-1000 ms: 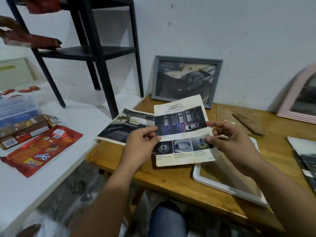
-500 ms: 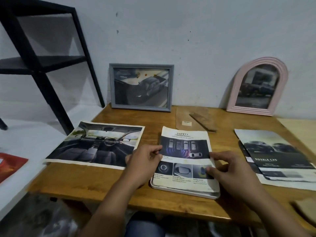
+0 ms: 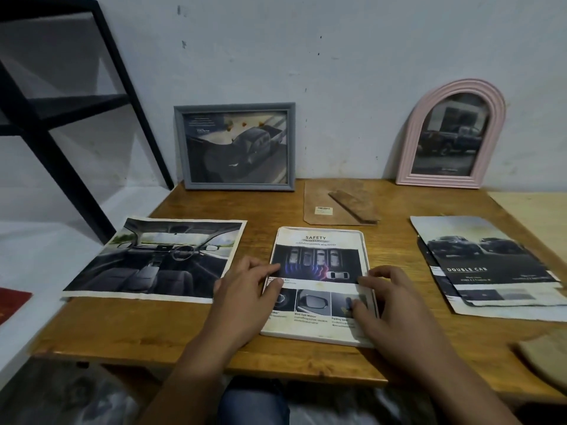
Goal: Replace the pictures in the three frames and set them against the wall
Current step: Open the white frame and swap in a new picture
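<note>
A white frame lies flat on the wooden table, and the "SAFETY" car picture lies in it. My left hand presses the picture's left edge with spread fingers. My right hand presses its lower right part. A grey frame and a pink arched frame, each holding a truck picture, lean on the wall. A car-interior picture lies at the left, "DOUBLE CAB" sheets at the right.
A brown backing board with its stand strip lies behind the white frame. A black metal shelf stands at the left over a white surface. A red packet shows at the left edge, another board at the right.
The SAFETY picture went from being held up in both hands to lying in the white frame. My fingers now press it flat. The view swung right onto the table.
</note>
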